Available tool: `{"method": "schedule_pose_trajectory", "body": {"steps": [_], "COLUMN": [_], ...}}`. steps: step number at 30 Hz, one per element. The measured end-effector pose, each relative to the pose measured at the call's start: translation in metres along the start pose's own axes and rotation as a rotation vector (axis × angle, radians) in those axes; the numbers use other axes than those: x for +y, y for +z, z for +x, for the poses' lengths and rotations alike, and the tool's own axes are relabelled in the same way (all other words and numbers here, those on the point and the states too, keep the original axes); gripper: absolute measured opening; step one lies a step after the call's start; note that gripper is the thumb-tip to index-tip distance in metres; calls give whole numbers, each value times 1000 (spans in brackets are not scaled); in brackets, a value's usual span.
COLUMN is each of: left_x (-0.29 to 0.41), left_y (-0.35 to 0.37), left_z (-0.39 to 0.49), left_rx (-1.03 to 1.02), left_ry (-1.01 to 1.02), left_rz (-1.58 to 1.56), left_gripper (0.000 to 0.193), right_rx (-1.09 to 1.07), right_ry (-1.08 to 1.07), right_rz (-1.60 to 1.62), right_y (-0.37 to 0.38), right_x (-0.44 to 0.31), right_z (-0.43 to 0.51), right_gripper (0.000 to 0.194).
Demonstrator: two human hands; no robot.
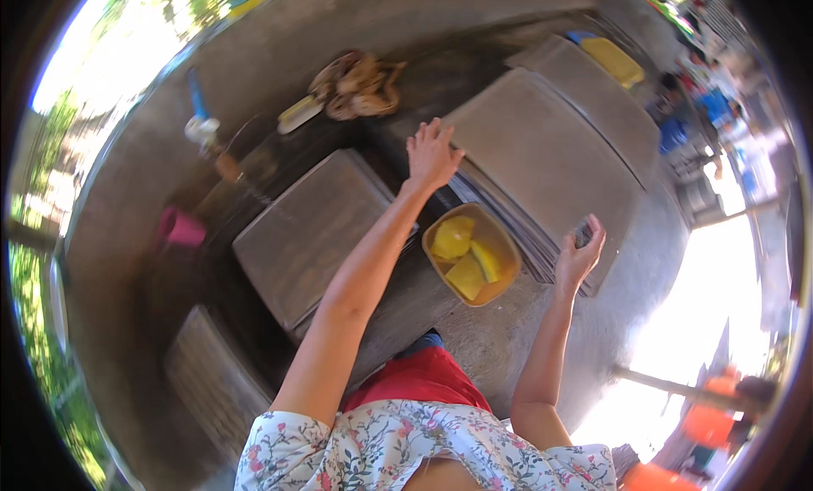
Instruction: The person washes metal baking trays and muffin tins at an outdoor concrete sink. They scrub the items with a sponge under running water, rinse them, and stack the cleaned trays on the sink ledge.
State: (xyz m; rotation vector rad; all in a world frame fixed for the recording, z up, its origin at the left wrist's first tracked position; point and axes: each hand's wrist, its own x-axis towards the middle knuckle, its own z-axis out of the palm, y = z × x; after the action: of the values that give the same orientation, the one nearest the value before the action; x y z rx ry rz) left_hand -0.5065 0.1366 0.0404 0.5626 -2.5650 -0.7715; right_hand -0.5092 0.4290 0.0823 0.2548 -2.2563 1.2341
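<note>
My left hand (434, 156) reaches forward with its fingers apart and nothing in it. It is at the left edge of a stack of flat grey-brown sheets (540, 154); whether it touches them I cannot tell. My right hand (579, 256) is over the near right part of the stack, its fingers curled around a small dark grey scouring pad (583, 234). Between my forearms stands a tan plastic tub (506, 276) with several yellow sponge-like pieces (467, 275) in it. Another flat sheet (317, 231) lies left of my left forearm, in a dark concrete basin.
Water runs from a tap (227, 167) on a blue pipe (197, 97). A pink cup (183, 227), a scrub brush (300, 115) and crumpled brown plastic (359, 88) lie along the concrete wall (127, 192). A board (213, 370) leans at lower left. A yellow container (613, 60) sits far right.
</note>
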Motion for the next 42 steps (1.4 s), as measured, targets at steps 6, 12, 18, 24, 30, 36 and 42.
{"method": "schedule_pose_trajectory", "body": {"steps": [6,12,18,24,30,36,42], "left_x": [-130,-253,-319,-333,-329,-330,-330], "left_y": [-26,-71,-95,-63,-65,-61,-62], "left_z": [-129,-292,-391,-379,-375,-374,-375], "left_rx": [386,485,458,790,684,619,632], "left_ry": [-463,-1066,-1352,-1319,-1339,-1391,-1336], "left_rz": [-177,339,127,211,276,266,361], "left_gripper": [44,58,35,23,28,31,30], "right_rx": [-783,-857,-867,-1450,-1304,-920,-849], "right_ry": [-199,-676,-426,-282,-1040,-411,-1339], "right_rz": [416,-4,378,478,107,24,487], "right_y": [179,328,439,399,346,508,434], "right_x": [-88,-18,-61,-140,-30,-84,-135], "right_z": [-125,-248,-298,-451,-348,-277,-394], "right_gripper": [30,39,29,28,42,27,26]}}
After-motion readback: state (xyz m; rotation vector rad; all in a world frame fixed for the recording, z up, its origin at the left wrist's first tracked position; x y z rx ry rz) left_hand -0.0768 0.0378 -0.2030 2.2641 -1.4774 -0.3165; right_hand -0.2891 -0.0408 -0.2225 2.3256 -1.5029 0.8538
